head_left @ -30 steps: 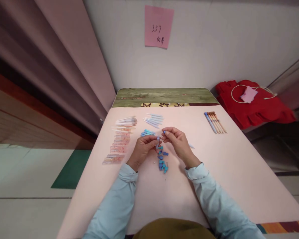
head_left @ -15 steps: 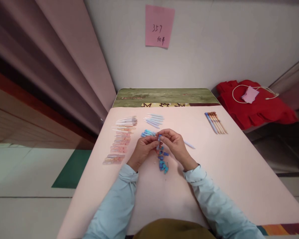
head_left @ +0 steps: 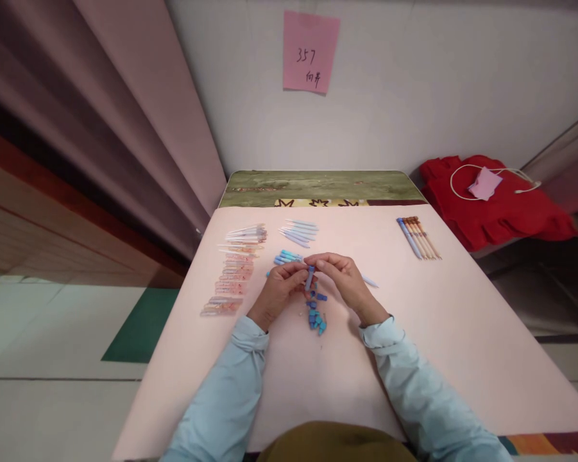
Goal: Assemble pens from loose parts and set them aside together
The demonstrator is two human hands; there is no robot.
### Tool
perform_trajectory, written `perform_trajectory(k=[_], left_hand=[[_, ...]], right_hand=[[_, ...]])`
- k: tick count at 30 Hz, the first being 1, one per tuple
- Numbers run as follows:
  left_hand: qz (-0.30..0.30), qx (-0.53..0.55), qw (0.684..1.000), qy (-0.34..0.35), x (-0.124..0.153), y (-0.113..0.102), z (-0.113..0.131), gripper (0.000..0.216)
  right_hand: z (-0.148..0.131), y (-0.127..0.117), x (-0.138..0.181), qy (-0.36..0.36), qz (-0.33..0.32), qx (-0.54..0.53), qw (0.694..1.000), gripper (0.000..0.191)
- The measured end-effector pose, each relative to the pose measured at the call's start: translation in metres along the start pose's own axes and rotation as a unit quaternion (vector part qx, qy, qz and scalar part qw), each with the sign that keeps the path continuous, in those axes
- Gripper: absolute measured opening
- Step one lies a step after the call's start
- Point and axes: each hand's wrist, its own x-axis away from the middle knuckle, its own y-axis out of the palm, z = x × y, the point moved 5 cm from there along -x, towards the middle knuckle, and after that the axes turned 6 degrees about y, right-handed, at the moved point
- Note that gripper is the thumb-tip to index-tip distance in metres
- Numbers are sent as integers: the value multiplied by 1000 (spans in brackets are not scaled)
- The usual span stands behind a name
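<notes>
My left hand and my right hand meet over the middle of the pink table. Both pinch one small pale-blue pen part between their fingertips; its top end is darker blue. Just below the hands lies a heap of several small blue caps. A light-blue pen piece pokes out from behind my right hand. A few turquoise pieces lie just beyond my left hand.
Rows of clear pink-printed pen barrels line the left side, with pale-blue tips behind. Several finished pens lie at the far right. A red cloth with a cord sits on a seat beyond the table.
My right hand, holding a small blue cap apart from the left, came in to meet the left hand; the cap now sits on the end of the part held by both.
</notes>
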Motion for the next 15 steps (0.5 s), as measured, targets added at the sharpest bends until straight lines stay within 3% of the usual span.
perform_trajectory(k=[9,15], left_hand=[[32,38,999,-17,-1,-4,-6,29],[62,93,993,37,-3,-11,1,25]], right_hand=[[2,9,0,15,36,-21,999,30],[8,-11,0,53,146,9,988,31]])
